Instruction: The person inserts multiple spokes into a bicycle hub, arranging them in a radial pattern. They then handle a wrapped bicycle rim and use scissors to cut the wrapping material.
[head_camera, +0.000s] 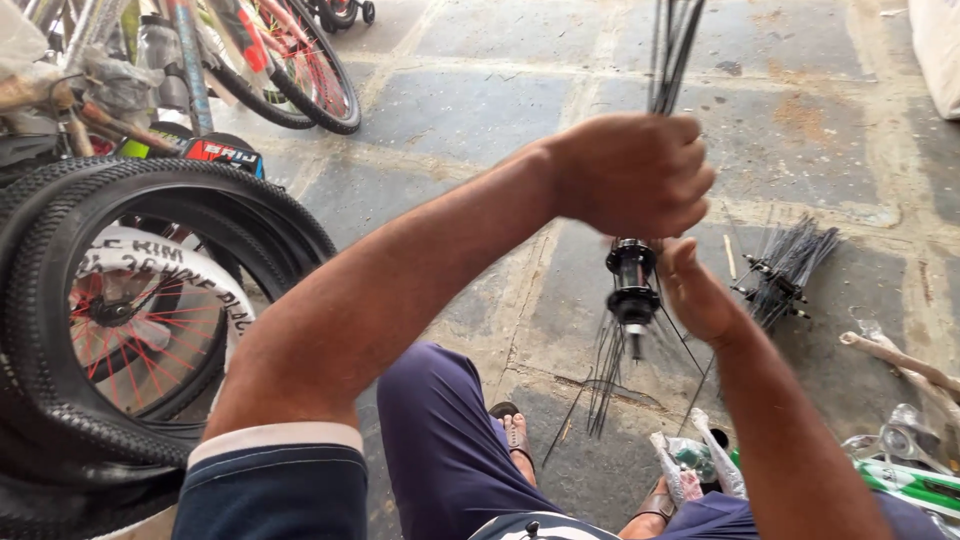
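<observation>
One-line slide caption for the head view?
Left hand grips spoke bundle above black wheel hub; right hand steadies the hub.

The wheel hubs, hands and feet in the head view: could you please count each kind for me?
Hubs: 2, one black hub at the hands, one spoked hub lying on the floor.
Hands: 2, left hand closed around a spoke bundle, right hand beside the black hub.
Sandalled feet: 2, one, the other.
Total: 6
</observation>
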